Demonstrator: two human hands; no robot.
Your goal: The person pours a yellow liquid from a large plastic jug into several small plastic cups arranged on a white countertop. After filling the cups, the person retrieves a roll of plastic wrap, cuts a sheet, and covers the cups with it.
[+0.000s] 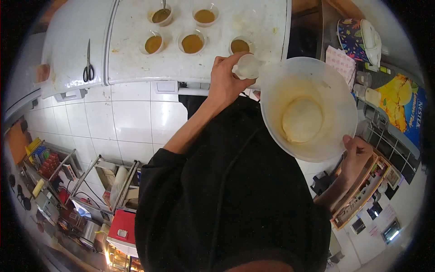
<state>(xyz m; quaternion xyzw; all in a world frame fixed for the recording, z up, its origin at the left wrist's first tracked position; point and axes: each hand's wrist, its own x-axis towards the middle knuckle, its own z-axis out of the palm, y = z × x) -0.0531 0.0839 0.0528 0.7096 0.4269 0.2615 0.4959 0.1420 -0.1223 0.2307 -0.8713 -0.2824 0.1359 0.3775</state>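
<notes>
My left hand (225, 80) grips a small translucent cup (248, 67) between thumb and fingers, over the front edge of the white worktop (131, 63). In my right hand (355, 152) is the rim of a large translucent plastic tub (335, 97). The tub is tilted, its mouth facing me, with brownish residue around its bottom; its far left side is against or very close to the small cup. Beyond my left hand stands a clear cup of brown liquid (239, 45). More such cups, including a front middle cup (190, 43), stand to its left.
A spoon (164, 4) stands in the back left cup. Black-handled scissors (88, 70) lie on the worktop's left part. To the right are a patterned bag (351, 38) and a yellow and blue package (403, 102). Metal shelving (106, 181) stands at lower left.
</notes>
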